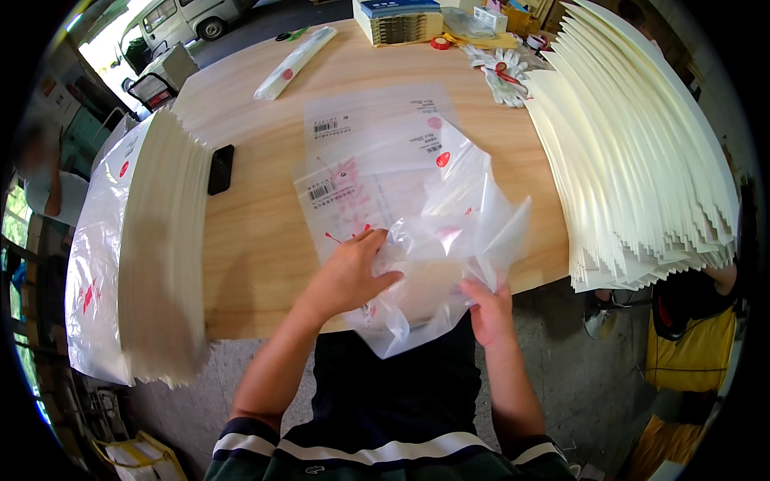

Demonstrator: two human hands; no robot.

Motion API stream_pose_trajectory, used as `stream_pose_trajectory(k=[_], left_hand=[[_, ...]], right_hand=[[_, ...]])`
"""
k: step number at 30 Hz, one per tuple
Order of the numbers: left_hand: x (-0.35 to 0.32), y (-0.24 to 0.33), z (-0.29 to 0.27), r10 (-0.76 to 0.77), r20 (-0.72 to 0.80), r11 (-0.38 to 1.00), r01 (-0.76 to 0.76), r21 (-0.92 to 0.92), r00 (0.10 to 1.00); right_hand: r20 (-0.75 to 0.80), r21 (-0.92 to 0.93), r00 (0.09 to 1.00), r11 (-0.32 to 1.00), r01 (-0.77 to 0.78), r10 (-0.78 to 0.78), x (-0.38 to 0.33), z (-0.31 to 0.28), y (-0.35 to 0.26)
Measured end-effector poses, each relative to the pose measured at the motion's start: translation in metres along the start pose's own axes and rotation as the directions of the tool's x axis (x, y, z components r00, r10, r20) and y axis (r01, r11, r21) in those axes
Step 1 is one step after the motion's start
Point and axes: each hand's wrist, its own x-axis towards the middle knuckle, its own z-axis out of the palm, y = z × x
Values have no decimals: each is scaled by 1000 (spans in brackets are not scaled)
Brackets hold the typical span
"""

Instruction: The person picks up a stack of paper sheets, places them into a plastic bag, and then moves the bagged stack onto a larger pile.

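A clear plastic bag (449, 240) with red and black print is spread open, crumpled, over the table's near edge. My left hand (345, 276) holds its left side, with the thumb and fingers curved about the film. At the lower right, my right hand (489, 309) grips the bag between thumb and fingers; some fingertips are hidden by the film. Beneath and beyond it lie more flat printed plastic bags (321, 128) on the wooden table (257, 240).
Left stands a plastic-wrapped stack of pale sheets (164, 240), with a black phone (220, 169) beside it. A tall stack of cream sheets (634, 160) rises at right. Farther back are a plastic roll (295, 64), white gloves (507, 84), red-handled scissors (503, 72) and a box (399, 28).
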Motion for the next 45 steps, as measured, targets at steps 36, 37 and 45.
stream_pose_trajectory(k=[36, 37, 45], left_hand=[[97, -84, -135, -88, -565, 990, 9, -142, 820], [98, -91, -152, -188, -544, 976, 96, -193, 818], [63, 20, -179, 630, -700, 773, -355, 525, 336]], right_hand=[[542, -832, 701, -177, 526, -463, 234, 76, -96], [523, -834, 663, -158, 529, -537, 232, 100, -124], [602, -612, 201, -285, 737, -773, 159, 152, -177]])
